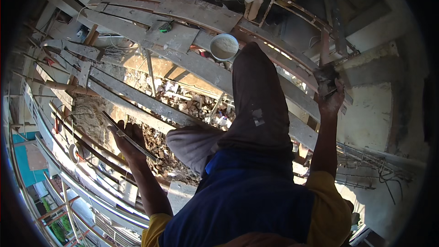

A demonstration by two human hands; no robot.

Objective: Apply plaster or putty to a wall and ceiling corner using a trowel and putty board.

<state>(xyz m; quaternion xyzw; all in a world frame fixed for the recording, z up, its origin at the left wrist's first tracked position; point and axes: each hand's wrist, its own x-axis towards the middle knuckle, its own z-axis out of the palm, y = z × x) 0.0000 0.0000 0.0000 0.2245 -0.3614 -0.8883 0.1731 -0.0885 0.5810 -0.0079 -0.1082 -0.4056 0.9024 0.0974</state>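
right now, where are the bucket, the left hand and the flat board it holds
Bucket (211, 45): head view, left rim
Left hand (127, 147): head view, its middle
Flat board (131, 140): head view, near mid-length

That pale-blue-rimmed bucket (224, 59) has a green-and-black gadget (165, 27) to its left, a blackish tool (326, 75) to its right, grey planks (183, 64) around it, and brownish-grey trousers (256, 91), blue shirt (247, 201) and yellow sleeves (330, 196) on its near side.

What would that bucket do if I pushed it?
The bucket would probably feel heavy, because lots of grey stuff shows inside. It might scrape along instead of rolling, as it seems to stand upright. It could catch or tip, since gaps show between the planks.
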